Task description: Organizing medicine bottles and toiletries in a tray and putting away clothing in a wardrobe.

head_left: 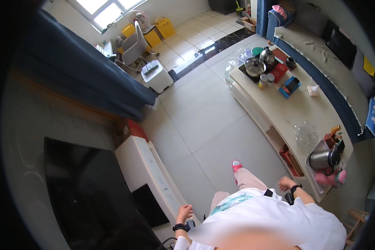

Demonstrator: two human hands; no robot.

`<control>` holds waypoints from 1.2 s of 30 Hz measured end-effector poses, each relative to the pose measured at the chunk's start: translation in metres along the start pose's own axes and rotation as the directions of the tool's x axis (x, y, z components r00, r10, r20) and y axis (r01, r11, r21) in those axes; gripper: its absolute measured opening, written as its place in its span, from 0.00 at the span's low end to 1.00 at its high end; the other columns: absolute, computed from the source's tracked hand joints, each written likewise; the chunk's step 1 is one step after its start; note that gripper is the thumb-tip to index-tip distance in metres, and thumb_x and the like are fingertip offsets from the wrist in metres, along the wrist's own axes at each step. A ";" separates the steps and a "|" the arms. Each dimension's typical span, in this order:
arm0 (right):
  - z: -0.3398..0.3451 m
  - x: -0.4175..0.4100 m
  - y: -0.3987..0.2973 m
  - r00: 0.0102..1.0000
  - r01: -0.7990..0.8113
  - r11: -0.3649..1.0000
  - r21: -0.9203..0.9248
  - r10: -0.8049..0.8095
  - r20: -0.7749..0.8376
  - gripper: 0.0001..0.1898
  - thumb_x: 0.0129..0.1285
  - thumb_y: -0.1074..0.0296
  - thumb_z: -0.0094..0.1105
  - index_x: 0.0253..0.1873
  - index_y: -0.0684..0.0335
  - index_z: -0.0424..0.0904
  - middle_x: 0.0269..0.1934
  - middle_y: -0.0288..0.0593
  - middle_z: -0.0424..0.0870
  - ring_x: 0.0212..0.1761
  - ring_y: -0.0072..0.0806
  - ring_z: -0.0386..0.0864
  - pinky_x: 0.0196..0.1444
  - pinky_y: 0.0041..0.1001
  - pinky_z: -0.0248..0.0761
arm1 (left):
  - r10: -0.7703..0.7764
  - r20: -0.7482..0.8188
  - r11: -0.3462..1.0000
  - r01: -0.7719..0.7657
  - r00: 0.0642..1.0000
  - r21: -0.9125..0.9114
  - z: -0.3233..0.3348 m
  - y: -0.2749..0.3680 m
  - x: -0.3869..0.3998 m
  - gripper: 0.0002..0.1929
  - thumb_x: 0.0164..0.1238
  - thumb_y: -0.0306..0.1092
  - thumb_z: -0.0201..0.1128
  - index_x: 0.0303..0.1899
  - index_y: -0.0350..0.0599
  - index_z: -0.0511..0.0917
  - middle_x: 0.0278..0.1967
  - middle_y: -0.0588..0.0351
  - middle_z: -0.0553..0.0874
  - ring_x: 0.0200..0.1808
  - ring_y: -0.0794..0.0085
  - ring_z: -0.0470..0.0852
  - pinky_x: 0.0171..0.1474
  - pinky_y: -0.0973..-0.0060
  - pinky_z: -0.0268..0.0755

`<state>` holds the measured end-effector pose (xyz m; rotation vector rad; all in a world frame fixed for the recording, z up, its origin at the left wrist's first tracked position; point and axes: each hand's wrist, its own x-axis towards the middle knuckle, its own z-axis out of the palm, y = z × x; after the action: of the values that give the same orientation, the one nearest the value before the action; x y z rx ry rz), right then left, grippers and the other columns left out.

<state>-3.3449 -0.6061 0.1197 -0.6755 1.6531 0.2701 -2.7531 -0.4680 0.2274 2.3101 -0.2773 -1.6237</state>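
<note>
My left hand (184, 213) hangs beside the white TV cabinet (137, 162), fingers loosely curled, with nothing seen in it. My right hand (286, 183) is near the near end of the long cream coffee table (268, 112), also loosely curled and apparently holding nothing. Both wrists wear dark bands with small devices. On that end of the table a tray (311, 164) bears a steel vacuum jug (322, 158) and a pink bottle (328, 178). Several clear glasses (305, 133) stand close by. One foot in a red shoe (236, 165) shows on the tiled floor.
A glass-lidded pot (255, 67), kettle (267, 56) and jars (263, 80) stand at the table's far end, with plastic bottles (231, 70) beside it. A sofa (318, 56) lines the right. A large TV (93, 193), blue curtain (81, 65), white bin-like box (157, 78) and grey chair (136, 45) are left.
</note>
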 end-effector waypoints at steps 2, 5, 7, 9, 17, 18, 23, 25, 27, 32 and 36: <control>-0.019 0.024 -0.108 0.988 0.155 0.988 -0.015 -0.155 -0.024 0.09 0.62 0.66 0.53 0.41 0.66 0.76 0.29 0.44 0.82 0.27 0.33 0.82 0.27 0.35 0.77 | 0.006 0.026 0.998 -0.005 1.000 -0.058 -0.014 0.051 0.010 0.18 0.68 0.40 0.55 0.52 0.37 0.74 0.44 0.51 0.80 0.44 0.65 0.83 0.42 0.66 0.77; -0.042 0.034 -0.281 0.940 0.334 0.937 -0.106 -0.340 -0.042 0.12 0.62 0.67 0.52 0.46 0.66 0.77 0.31 0.43 0.82 0.29 0.29 0.82 0.28 0.31 0.77 | 0.041 -0.093 0.995 -0.050 0.995 -0.092 -0.043 0.102 0.042 0.17 0.68 0.38 0.55 0.52 0.36 0.73 0.44 0.50 0.80 0.43 0.64 0.83 0.41 0.66 0.77; -0.050 0.045 -0.370 0.915 0.390 0.914 -0.112 -0.398 -0.065 0.13 0.61 0.67 0.51 0.47 0.67 0.77 0.31 0.42 0.82 0.29 0.29 0.81 0.28 0.30 0.76 | -0.006 -0.095 0.989 -0.008 0.995 -0.150 -0.060 0.132 0.069 0.15 0.69 0.37 0.55 0.50 0.36 0.73 0.43 0.50 0.80 0.42 0.63 0.84 0.42 0.65 0.77; -0.058 0.054 -0.453 0.856 0.499 0.855 -0.143 -0.512 -0.076 0.14 0.60 0.66 0.50 0.48 0.66 0.78 0.32 0.41 0.82 0.29 0.28 0.81 0.28 0.29 0.76 | -0.070 -0.100 0.984 0.052 0.993 -0.171 -0.075 0.165 0.099 0.14 0.66 0.37 0.56 0.47 0.38 0.76 0.37 0.53 0.82 0.35 0.68 0.84 0.35 0.66 0.78; -0.053 0.113 -0.542 0.921 0.381 0.922 -0.071 -0.385 -0.062 0.08 0.60 0.65 0.52 0.33 0.62 0.79 0.24 0.41 0.82 0.22 0.28 0.81 0.23 0.30 0.75 | -0.087 0.039 0.982 0.093 0.995 -0.162 -0.175 0.320 0.269 0.15 0.68 0.34 0.56 0.48 0.31 0.70 0.41 0.44 0.80 0.39 0.54 0.85 0.41 0.58 0.80; -0.056 0.117 -0.534 0.959 0.279 0.959 -0.051 -0.281 -0.036 0.08 0.60 0.64 0.53 0.33 0.62 0.79 0.24 0.40 0.83 0.24 0.29 0.82 0.25 0.31 0.76 | -0.059 0.002 0.987 0.059 0.998 -0.151 -0.181 0.367 0.277 0.15 0.68 0.34 0.56 0.49 0.33 0.70 0.41 0.45 0.80 0.38 0.55 0.85 0.41 0.59 0.80; -0.069 0.112 -0.536 0.998 -0.021 0.986 0.166 0.031 -0.058 0.12 0.64 0.65 0.53 0.44 0.68 0.79 0.33 0.50 0.85 0.32 0.40 0.86 0.29 0.36 0.79 | 0.179 -0.058 0.982 -0.182 0.982 -0.044 -0.212 0.585 0.311 0.14 0.67 0.35 0.56 0.48 0.36 0.74 0.38 0.50 0.81 0.39 0.63 0.84 0.39 0.65 0.79; -0.076 0.114 -0.565 0.992 -0.116 0.976 0.185 0.123 -0.027 0.12 0.66 0.67 0.51 0.45 0.71 0.78 0.36 0.54 0.85 0.34 0.42 0.86 0.31 0.37 0.81 | 0.216 -0.080 0.976 -0.216 0.973 0.001 -0.209 0.660 0.323 0.14 0.67 0.36 0.56 0.47 0.36 0.75 0.37 0.52 0.82 0.39 0.65 0.84 0.39 0.68 0.79; -0.088 0.129 -0.601 0.986 -0.165 0.972 0.165 0.164 0.020 0.13 0.66 0.66 0.51 0.44 0.72 0.78 0.36 0.53 0.85 0.33 0.41 0.86 0.30 0.37 0.81 | 0.225 -0.066 0.973 -0.221 0.972 0.070 -0.201 0.718 0.346 0.14 0.67 0.36 0.57 0.47 0.36 0.76 0.38 0.51 0.82 0.39 0.65 0.84 0.39 0.69 0.79; -0.149 0.211 -0.741 0.996 -0.077 0.978 0.195 0.069 0.048 0.13 0.65 0.64 0.52 0.41 0.71 0.79 0.35 0.52 0.85 0.32 0.39 0.86 0.29 0.36 0.80 | 0.118 0.015 0.989 -0.119 0.993 0.092 -0.163 0.835 0.394 0.17 0.68 0.37 0.57 0.52 0.33 0.74 0.44 0.46 0.82 0.43 0.59 0.84 0.43 0.65 0.79; -0.236 0.252 -0.886 0.980 0.196 0.969 0.152 -0.191 -0.047 0.12 0.60 0.63 0.56 0.38 0.67 0.80 0.31 0.45 0.84 0.30 0.34 0.85 0.27 0.31 0.78 | 0.058 0.051 0.993 -0.062 0.997 0.097 -0.152 0.937 0.393 0.18 0.69 0.37 0.56 0.53 0.33 0.72 0.46 0.43 0.81 0.46 0.56 0.84 0.45 0.62 0.80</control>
<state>-3.0513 -1.5110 0.0990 -0.7187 1.6060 -0.0110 -2.4615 -1.4525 0.2596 2.3122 -0.4433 -1.6734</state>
